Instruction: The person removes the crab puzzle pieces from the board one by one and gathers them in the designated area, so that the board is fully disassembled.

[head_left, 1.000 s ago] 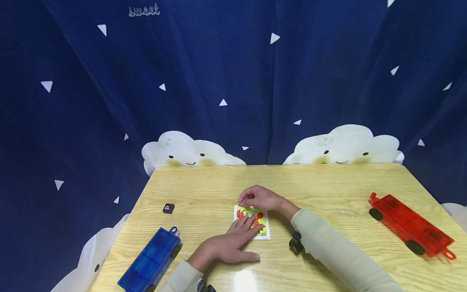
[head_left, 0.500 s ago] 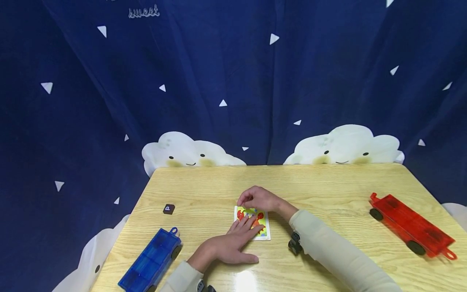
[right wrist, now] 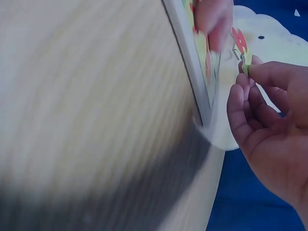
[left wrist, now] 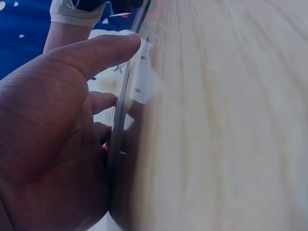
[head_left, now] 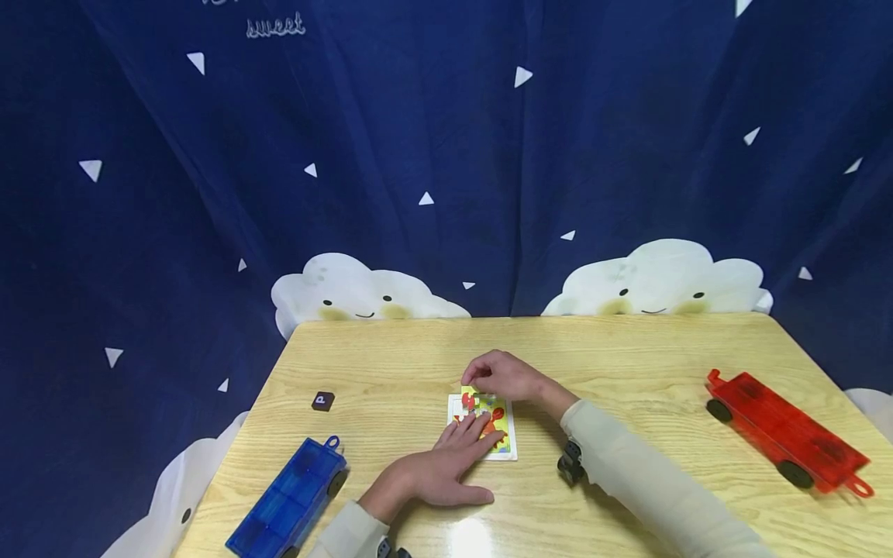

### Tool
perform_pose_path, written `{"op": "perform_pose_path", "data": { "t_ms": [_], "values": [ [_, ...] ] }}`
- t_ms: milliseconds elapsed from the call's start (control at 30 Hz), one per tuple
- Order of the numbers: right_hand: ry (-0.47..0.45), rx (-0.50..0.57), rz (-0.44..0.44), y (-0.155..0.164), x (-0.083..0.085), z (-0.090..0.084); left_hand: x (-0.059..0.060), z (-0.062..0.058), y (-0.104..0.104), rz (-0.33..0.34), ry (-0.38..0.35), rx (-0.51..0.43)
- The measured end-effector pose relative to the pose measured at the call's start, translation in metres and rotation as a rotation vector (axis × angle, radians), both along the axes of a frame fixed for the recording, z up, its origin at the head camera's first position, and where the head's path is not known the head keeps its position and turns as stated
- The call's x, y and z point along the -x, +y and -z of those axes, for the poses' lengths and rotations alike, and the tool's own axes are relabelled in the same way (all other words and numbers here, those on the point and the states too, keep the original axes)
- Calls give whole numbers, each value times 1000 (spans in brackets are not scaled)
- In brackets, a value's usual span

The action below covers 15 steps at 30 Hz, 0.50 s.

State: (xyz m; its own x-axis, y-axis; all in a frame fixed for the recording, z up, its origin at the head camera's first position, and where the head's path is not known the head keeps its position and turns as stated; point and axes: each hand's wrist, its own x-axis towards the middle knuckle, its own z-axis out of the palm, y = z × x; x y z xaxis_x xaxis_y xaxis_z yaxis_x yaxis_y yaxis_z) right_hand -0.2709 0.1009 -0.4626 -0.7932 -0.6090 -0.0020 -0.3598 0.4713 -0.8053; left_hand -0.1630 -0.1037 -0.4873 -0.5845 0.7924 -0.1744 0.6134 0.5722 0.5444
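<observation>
Puzzle board (head_left: 504, 446) sat flat on the wooden table (head_left: 628, 356), roughly centre, a bit toward the near edge. White frame w/ a colourful picture (red, green, yellow).

Left hand (head_left: 439, 469) lay flat on the table, fingers straight, fingertips (head_left: 481, 430) pressing the near-left part of the board. Nothing gripped. Left wrist view agreed: palm (left wrist: 43, 144) down beside the board edge (left wrist: 120, 125), thumb stretched out along it.

Right hand (head_left: 505, 376) was at the board's far end, fingers curled, thumb and forefinger pinching a small puzzle piece (head_left: 469, 395) (green/yellow w/ red). Piece was lifted at the far-left corner of the board; white tray bottom showed under it there. Right wrist view showed the same pinch: piece (right wrist: 246, 60) between fingertips, just off the board edge (right wrist: 190, 77), image blurry.

Rest of the table:
- blue toy car (head_left: 286, 500) at near left, well apart from the board
- red toy car (head_left: 784, 430) at far right edge
- small dark tile (head_left: 322, 400) w/ a white letter, left of the board, between it and the table's left edge

Backdrop was a dark blue curtain (head_left: 446, 155) w/ white triangles, cloud shapes along the bottom.
</observation>
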Motion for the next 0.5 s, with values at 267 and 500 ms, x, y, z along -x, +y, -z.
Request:
{"op": "perform_pose_path", "data": {
  "t_ms": [267, 500],
  "values": [
    [13, -60, 37, 34, 6, -5, -1, 1, -1, -2, 3, -12],
    [4, -84, 18, 67, 2, -4, 0, 1, 0, -2, -3, -22]
  ]
}}
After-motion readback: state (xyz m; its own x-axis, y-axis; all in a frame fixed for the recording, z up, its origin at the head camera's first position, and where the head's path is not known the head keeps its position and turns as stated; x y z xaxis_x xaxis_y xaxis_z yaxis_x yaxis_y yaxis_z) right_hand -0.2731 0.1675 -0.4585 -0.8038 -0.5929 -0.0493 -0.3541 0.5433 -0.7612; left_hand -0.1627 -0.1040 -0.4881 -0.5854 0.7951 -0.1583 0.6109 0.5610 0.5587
